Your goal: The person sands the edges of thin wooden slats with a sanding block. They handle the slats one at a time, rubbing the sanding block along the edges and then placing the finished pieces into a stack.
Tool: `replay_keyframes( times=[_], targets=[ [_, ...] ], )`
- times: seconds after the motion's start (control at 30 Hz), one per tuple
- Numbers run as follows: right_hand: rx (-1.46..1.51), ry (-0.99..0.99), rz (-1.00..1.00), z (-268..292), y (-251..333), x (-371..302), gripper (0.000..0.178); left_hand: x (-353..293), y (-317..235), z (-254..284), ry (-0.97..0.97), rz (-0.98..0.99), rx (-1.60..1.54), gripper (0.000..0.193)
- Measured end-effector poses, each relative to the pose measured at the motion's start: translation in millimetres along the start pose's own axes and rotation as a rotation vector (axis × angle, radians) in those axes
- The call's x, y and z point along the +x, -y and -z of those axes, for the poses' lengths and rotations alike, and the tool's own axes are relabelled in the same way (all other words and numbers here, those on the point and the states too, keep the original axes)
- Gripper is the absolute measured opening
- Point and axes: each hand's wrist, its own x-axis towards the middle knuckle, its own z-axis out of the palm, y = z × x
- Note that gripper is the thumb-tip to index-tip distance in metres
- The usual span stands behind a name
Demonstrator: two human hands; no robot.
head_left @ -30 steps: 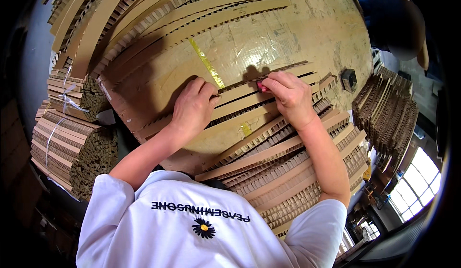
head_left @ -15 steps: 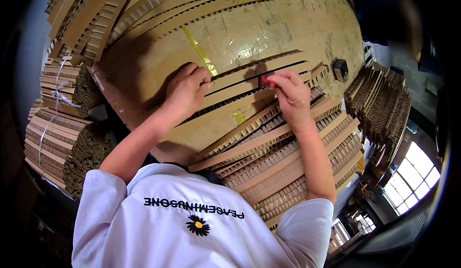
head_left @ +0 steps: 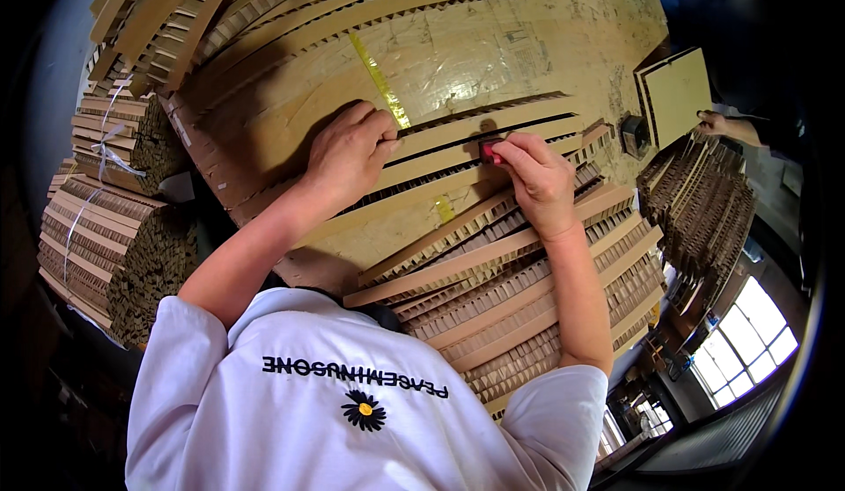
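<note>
Several long honeycomb cardboard strips [head_left: 440, 158] lie side by side across the table in front of me. My left hand [head_left: 350, 152] rests at the strips, fingers curled in and pressed together at their edges. What its fingertips grip, if anything, is hidden. My right hand [head_left: 541, 179] pinches a small red and black block [head_left: 490, 150] between thumb and fingers. The block is over the strips and seems to touch one. A yellow tape strip [head_left: 378, 82] runs along the table beyond my left hand.
More cardboard strips [head_left: 519, 315] are piled near my right forearm, others [head_left: 370, 3] at the far side. Tied bundles [head_left: 88, 227] stand at left. A dark open box [head_left: 634, 136] sits at the right edge. Beyond it, another person's hand [head_left: 729, 127] holds a pale panel [head_left: 678, 97].
Another person's hand and a pale panel have come into view at the right. My hands hold nearly the same place; the red and black block has shifted slightly against the strips.
</note>
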Motion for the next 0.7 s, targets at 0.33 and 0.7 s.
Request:
replay_keyframes(
  times=[0.33, 0.7],
  targets=[
    [-0.114, 0.018, 0.080, -3.2, -5.7, 7.6, 0.023, 2.6, 0.1, 0.8, 0.051, 0.065, -0.011, 0.009],
    [-0.090, 0.038, 0.106, -0.6, -5.4, 7.6, 0.028, 51.8, -87.3, 134.4, -0.521, -0.421, 0.425, 0.021]
  ],
)
